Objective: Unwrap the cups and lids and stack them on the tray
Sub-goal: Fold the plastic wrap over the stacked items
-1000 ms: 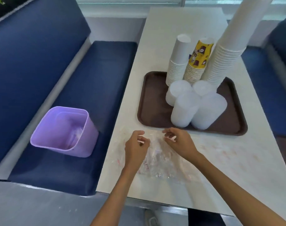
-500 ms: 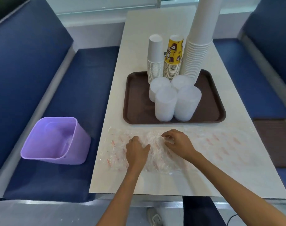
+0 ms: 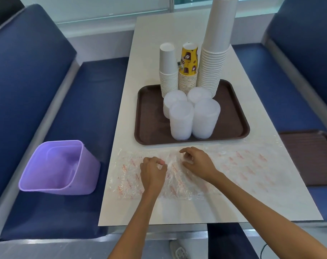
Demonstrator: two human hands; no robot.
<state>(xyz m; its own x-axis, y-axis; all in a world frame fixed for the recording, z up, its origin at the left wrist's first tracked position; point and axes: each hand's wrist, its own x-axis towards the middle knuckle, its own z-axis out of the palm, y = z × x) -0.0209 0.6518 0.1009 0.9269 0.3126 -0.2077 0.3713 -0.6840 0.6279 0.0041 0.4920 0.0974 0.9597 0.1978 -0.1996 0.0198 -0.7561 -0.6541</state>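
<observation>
Clear red-printed plastic wrapper (image 3: 131, 174) flat on the white table (image 3: 177, 210), pinched at its middle.
It lies just in front of the brown tray (image 3: 149, 118) of stacked translucent lids (image 3: 181, 120) and paper cups (image 3: 213, 71). The left hand (image 3: 153, 171) and right hand (image 3: 199, 163) reach in side by side, palms down, fingers curled, pinching the film.

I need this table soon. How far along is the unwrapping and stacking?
Done: three cup stacks and four lid stacks stand on the tray. In hand: left hand and right hand bunch the empty plastic wrap on the table. Left: probably just dropping it into the purple bin; no wrapped packs are visible.
</observation>
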